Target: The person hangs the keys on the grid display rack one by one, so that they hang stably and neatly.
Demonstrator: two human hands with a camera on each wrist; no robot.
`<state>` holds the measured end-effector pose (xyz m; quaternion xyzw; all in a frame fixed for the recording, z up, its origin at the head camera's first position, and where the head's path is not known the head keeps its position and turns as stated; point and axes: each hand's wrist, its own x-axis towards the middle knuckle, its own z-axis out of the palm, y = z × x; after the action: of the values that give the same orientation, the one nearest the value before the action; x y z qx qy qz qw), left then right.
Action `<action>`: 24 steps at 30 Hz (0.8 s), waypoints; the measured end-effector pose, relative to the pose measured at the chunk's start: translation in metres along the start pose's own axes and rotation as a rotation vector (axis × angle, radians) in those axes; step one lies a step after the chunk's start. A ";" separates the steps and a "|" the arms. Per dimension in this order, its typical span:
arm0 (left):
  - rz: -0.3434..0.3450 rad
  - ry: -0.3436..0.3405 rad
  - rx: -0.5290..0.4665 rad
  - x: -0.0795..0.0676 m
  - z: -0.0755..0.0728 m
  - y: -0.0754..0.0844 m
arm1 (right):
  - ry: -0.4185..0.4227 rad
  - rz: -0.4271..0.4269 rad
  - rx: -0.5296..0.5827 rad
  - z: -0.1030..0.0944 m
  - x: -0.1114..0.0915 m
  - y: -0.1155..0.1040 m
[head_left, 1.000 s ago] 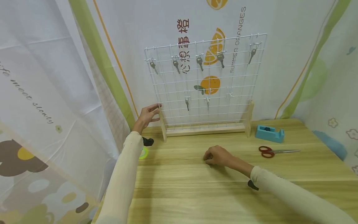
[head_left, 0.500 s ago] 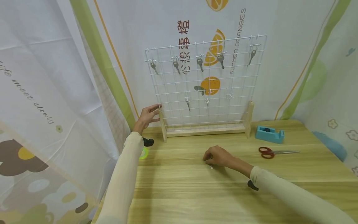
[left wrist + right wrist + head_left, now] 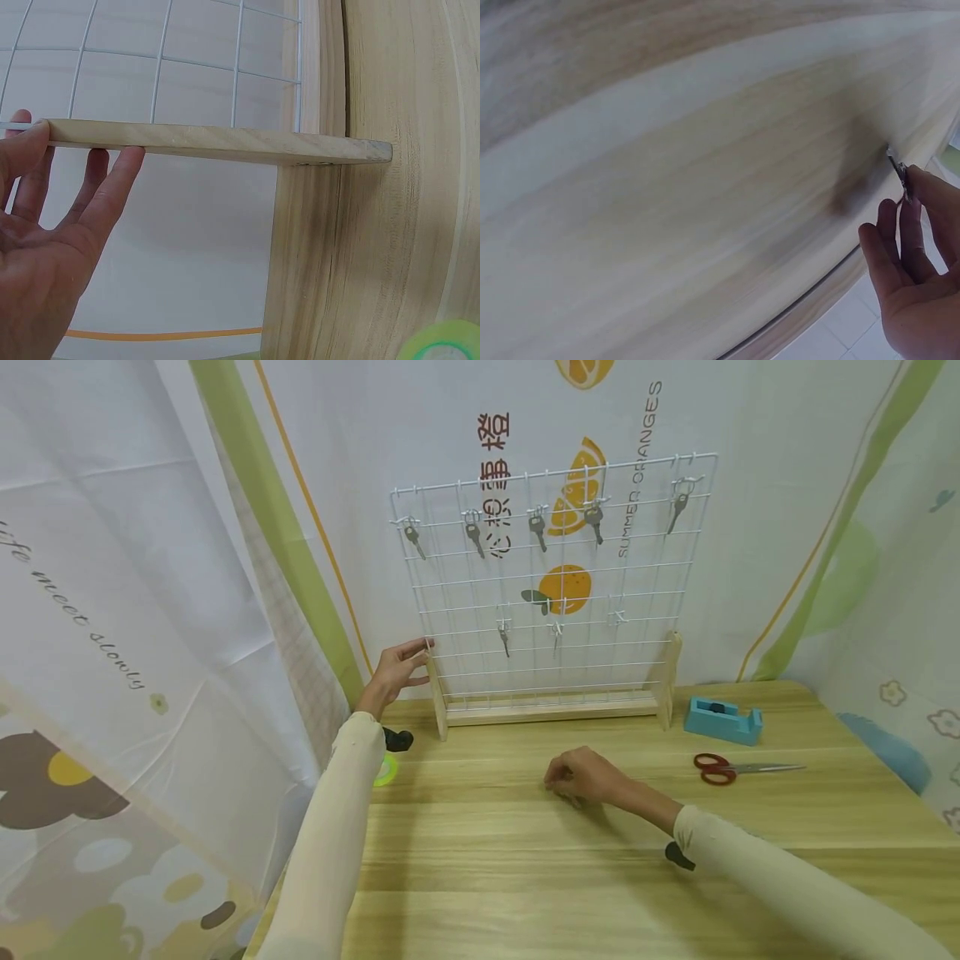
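My left hand [image 3: 390, 672] grips the left wooden upright [image 3: 225, 141] of a white wire grid rack [image 3: 551, 585], thumb on one side and fingers on the other. Low over the table, my right hand [image 3: 587, 775] pinches a small metal key [image 3: 897, 169] between thumb and fingertips. The fingers mostly hide that key in the head view. Across the rack's top row hang several keys, among them one at the far right [image 3: 678, 510]. Lower down, two more keys hang, one of them left of centre [image 3: 504, 639]. A white hook [image 3: 617, 615] sits to their right.
On the table's right stand a blue tape dispenser [image 3: 723, 721] and red-handled scissors [image 3: 718, 769]. A yellow-green tape roll [image 3: 386, 770] lies beside the left forearm. Printed curtains hang behind the rack and at both sides.
My right hand has shifted slightly and turned its fingers over the same spot. A pale glint below its fingers half a second ago is hidden now. The left hand stays on the upright.
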<state>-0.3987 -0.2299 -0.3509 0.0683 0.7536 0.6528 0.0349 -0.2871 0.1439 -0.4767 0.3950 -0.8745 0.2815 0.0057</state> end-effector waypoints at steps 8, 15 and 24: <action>-0.029 -0.021 -0.039 -0.007 0.001 0.011 | 0.043 -0.002 0.054 -0.005 0.001 0.001; -0.041 -0.029 -0.041 -0.016 0.004 0.023 | 0.071 -0.014 0.057 -0.008 0.001 0.000; -0.053 -0.028 -0.056 -0.017 0.003 0.023 | 0.094 -0.025 0.052 -0.012 -0.001 0.002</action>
<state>-0.3805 -0.2262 -0.3293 0.0566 0.7359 0.6716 0.0648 -0.2905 0.1518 -0.4679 0.3921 -0.8606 0.3226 0.0401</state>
